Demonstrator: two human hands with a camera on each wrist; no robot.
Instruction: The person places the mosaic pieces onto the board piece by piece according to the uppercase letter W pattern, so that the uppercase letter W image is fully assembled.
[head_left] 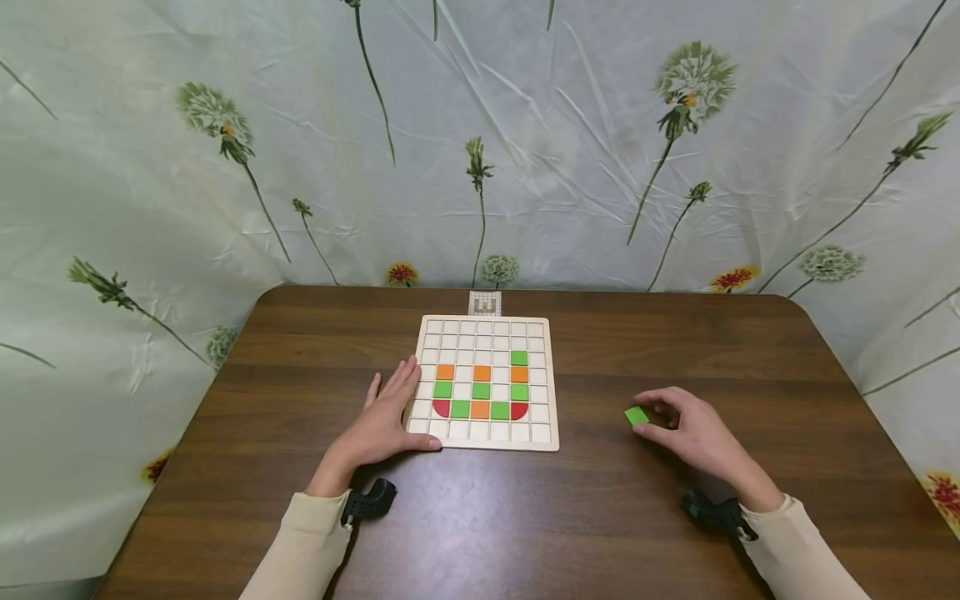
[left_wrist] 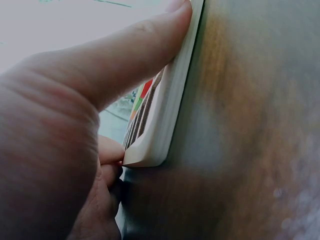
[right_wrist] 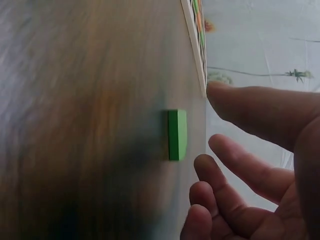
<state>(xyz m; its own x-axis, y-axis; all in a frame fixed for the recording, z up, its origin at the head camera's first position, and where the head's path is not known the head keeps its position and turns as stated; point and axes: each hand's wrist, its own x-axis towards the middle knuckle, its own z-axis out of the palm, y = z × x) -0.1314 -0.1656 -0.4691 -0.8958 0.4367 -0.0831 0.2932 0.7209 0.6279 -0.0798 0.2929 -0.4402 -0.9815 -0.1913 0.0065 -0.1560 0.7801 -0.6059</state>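
Flat at the lower left corner of a pale wooden grid board (head_left: 554,383), my left hand (head_left: 381,423) rests with spread fingers along the left edge and thumb on the near edge. Coloured tiles fill some of the board's squares: several green and orange ones, like the orange tile (head_left: 482,373), and two red rounded-corner tiles, one the red tile (head_left: 518,410). To the board's right, my right hand (head_left: 697,429) is beside a loose green tile (head_left: 636,416). In the right wrist view that tile (right_wrist: 177,135) lies on the table, apart from the spread thumb and fingers.
Behind the board, a small printed card (head_left: 484,302) lies at the far edge of the brown wooden table (head_left: 315,333). A pale curtain with a dandelion print (head_left: 420,100) hangs beyond it. Each wrist wears a black strap device, like the left one (head_left: 369,502).
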